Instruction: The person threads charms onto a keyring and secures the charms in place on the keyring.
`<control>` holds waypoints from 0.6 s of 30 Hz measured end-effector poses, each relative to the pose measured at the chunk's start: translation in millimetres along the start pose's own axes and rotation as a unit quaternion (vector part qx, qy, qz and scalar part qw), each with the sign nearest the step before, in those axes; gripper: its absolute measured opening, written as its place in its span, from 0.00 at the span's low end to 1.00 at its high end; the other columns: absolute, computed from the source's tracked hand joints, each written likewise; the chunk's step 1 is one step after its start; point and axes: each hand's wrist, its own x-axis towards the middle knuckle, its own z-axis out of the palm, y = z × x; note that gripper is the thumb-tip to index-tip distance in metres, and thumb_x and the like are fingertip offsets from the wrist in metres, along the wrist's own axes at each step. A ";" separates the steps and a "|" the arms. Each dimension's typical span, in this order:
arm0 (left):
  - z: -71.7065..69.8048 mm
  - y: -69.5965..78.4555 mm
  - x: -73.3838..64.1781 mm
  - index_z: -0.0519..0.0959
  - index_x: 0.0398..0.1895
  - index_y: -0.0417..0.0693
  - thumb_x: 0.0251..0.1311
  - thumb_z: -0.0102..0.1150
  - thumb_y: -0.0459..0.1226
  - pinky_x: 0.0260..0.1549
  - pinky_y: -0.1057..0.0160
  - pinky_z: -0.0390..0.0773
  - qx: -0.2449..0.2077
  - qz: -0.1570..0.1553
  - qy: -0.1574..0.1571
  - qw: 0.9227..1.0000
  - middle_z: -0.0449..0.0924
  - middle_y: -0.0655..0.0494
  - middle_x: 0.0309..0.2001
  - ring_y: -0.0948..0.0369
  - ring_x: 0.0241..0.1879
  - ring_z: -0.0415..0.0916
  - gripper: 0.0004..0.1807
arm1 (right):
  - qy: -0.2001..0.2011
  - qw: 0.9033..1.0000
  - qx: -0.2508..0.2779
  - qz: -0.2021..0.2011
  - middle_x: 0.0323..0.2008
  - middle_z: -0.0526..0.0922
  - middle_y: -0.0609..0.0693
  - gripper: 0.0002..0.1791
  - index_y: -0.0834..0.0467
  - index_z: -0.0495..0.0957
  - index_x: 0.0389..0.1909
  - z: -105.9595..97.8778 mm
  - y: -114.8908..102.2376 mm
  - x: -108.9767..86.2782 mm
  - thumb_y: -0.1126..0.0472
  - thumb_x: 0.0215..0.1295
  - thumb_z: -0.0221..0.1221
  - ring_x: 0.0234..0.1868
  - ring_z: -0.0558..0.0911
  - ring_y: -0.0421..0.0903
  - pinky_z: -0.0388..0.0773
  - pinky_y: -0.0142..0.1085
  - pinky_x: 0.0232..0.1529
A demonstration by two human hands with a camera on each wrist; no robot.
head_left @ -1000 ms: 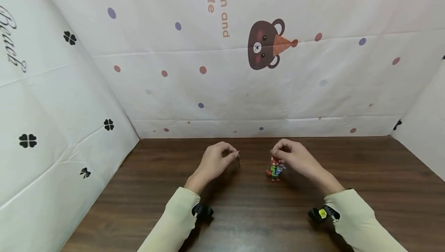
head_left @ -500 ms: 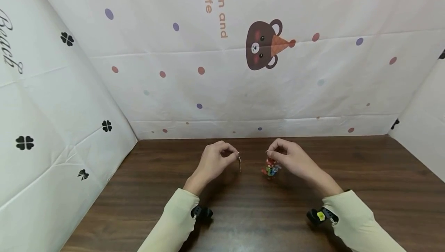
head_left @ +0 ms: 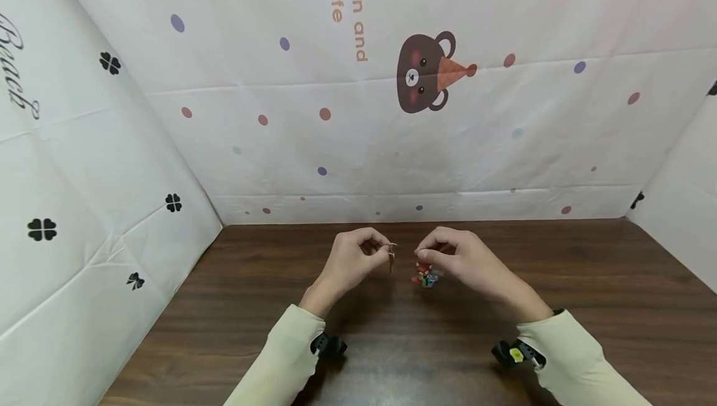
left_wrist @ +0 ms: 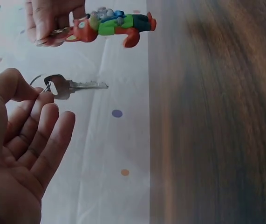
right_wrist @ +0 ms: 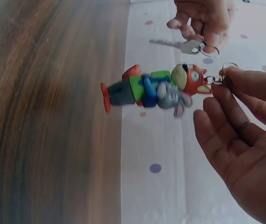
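My left hand (head_left: 355, 263) pinches a thin metal ring between thumb and forefinger. From that ring hangs a silver key (left_wrist: 88, 86), its toothed blade pointing down toward the table. My right hand (head_left: 465, 261) pinches the metal clasp and ring (right_wrist: 216, 80) of a fox figurine keychain (right_wrist: 142, 87). The fox is orange-red with a green shirt, and a small grey rabbit (right_wrist: 170, 95) clings to its front. Both items dangle above the table, close together and apart, with the key left of the fox in the head view. The other fingers of each hand are loosely bent.
A dark brown wooden table (head_left: 414, 356) lies beneath the hands. Behind it rises a white printed cloth (head_left: 269, 157) with dots and a bear's head. Another white cloth (head_left: 95, 163) with clover prints stands at the left.
My right hand has moved left with the fox keychain. My left hand has shifted slightly right with the key, so the gap between the two has narrowed.
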 end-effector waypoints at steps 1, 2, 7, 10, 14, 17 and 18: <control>0.4 0.8 0.1 0.88 0.35 0.47 0.63 0.68 0.27 0.30 0.65 0.82 -0.004 0.003 0.000 1.000 0.86 0.61 0.32 0.67 0.28 0.78 0.06 | 0.002 1.000 -0.003 -0.012 0.39 0.86 0.42 0.02 0.49 0.87 0.44 0.4 -1.0 0.1 0.57 0.76 0.66 0.38 0.85 0.46 0.83 0.39 0.39; 0.8 1.2 0.3 0.88 0.35 0.46 0.63 0.68 0.27 0.30 0.65 0.82 -0.009 0.007 0.000 1.000 0.86 0.61 0.32 0.66 0.28 0.78 0.05 | 0.005 1.000 -0.004 -0.021 0.38 0.86 0.41 0.02 0.49 0.87 0.43 1.0 -1.7 0.4 0.57 0.75 0.67 0.38 0.85 0.45 0.83 0.39 0.39; 2.8 3.8 0.3 0.88 0.36 0.45 0.65 0.67 0.28 0.31 0.64 0.83 -0.025 0.017 -0.006 1.000 0.88 0.61 0.33 0.66 0.29 0.80 0.04 | 0.018 0.998 -0.006 -0.066 0.38 0.86 0.40 0.02 0.52 0.88 0.41 6.2 -2.5 2.0 0.60 0.74 0.67 0.36 0.85 0.44 0.83 0.39 0.38; 3.8 5.0 -0.4 0.89 0.37 0.45 0.67 0.67 0.29 0.32 0.63 0.83 -0.031 0.020 -0.010 0.999 0.88 0.62 0.33 0.66 0.29 0.80 0.04 | 0.024 0.997 -0.003 -0.074 0.39 0.86 0.40 0.03 0.53 0.89 0.42 8.4 -2.5 2.1 0.62 0.74 0.67 0.36 0.85 0.46 0.83 0.37 0.37; 5.9 6.7 -0.5 0.89 0.39 0.46 0.68 0.67 0.29 0.32 0.64 0.83 -0.035 0.032 -0.011 0.999 0.88 0.61 0.34 0.66 0.29 0.80 0.05 | 0.031 0.997 0.010 -0.070 0.40 0.86 0.41 0.04 0.50 0.90 0.43 8.5 -3.0 1.4 0.60 0.74 0.67 0.36 0.85 0.48 0.82 0.36 0.36; 7.2 7.6 0.1 0.89 0.39 0.47 0.69 0.67 0.29 0.31 0.64 0.83 -0.032 0.043 -0.007 0.999 0.88 0.60 0.35 0.66 0.29 0.80 0.05 | 0.030 0.997 0.031 -0.070 0.40 0.87 0.42 0.05 0.50 0.91 0.43 8.2 -2.5 1.7 0.60 0.74 0.67 0.37 0.86 0.49 0.83 0.37 0.37; 7.4 7.9 0.2 0.90 0.39 0.47 0.69 0.67 0.29 0.31 0.65 0.83 -0.030 0.047 -0.003 0.998 0.88 0.60 0.35 0.66 0.29 0.80 0.05 | 0.029 0.996 0.038 -0.070 0.40 0.87 0.43 0.05 0.50 0.91 0.43 8.3 -2.3 1.9 0.60 0.74 0.67 0.37 0.86 0.50 0.83 0.37 0.37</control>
